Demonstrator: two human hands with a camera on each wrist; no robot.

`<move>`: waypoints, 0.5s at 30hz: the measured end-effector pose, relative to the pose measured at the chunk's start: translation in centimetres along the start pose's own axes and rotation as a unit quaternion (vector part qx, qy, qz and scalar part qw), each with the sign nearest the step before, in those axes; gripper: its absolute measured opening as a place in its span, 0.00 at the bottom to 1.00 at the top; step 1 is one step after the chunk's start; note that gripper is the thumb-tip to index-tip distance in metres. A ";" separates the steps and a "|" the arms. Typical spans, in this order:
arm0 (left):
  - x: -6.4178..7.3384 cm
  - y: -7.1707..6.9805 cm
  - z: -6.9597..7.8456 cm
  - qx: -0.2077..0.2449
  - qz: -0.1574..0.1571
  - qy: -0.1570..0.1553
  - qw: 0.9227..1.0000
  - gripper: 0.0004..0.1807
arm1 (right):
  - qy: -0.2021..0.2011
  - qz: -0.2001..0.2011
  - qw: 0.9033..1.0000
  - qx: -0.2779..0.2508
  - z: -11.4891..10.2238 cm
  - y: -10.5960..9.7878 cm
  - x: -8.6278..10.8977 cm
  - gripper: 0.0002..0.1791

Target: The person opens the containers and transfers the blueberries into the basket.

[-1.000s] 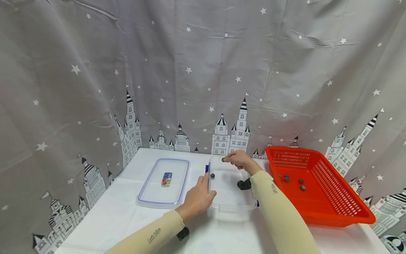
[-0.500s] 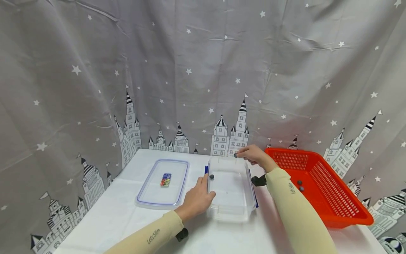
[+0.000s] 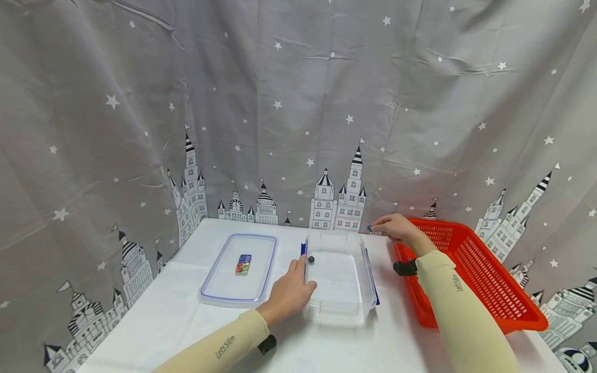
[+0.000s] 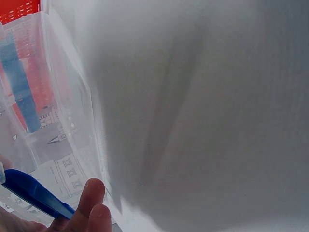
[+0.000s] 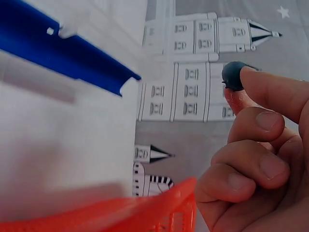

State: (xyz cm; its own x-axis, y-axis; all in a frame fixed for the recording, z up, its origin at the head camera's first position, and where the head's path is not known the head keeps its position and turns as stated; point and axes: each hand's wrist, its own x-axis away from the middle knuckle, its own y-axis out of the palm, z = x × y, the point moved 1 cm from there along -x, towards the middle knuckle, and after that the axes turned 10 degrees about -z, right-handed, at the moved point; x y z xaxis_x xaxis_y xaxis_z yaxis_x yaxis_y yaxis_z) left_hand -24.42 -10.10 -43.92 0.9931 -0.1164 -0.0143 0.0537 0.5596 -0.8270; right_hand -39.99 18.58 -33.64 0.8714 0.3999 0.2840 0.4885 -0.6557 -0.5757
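Between thumb and index finger, my right hand (image 3: 395,228) pinches a blueberry (image 5: 234,75), with the other fingers curled below it. In the head view this hand is raised between the clear plastic container (image 3: 339,314) and the red basket (image 3: 494,290), overlapping the basket's far left corner. My left hand (image 3: 290,290) grips the container's left side, thumb by the rim and fingers along the outer wall. The left wrist view shows its fingers at the blue latch (image 4: 36,195). Another blueberry (image 3: 311,259) lies inside the container near its left wall.
Left of the container a clear lid (image 3: 215,282) with a blue seal lies on the white table (image 3: 177,311). On the lid is a small card (image 3: 243,263) with a colourful print. A grey curtain (image 3: 298,103) with castles and stars hangs behind the table.
My right hand has moved right with the blueberry, from over the container's far end to the red basket's left edge. My forearm now covers the basket's blueberries. The left hand keeps its place.
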 end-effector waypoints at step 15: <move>0.2 -0.1 0.2 0.003 -0.006 -0.001 1.000 0.43 | 0.006 0.028 0.999 0.014 3.1 -2.8 3.3 0.25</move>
State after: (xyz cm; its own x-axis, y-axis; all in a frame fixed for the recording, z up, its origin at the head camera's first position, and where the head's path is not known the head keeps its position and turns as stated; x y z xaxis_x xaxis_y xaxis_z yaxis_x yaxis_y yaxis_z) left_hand -24.18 -10.05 -43.77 0.9926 -0.1217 -0.0042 0.0656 0.5630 -0.8239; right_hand -38.66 23.69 -33.44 0.8983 0.3544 0.2595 0.4369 -0.6587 -0.6126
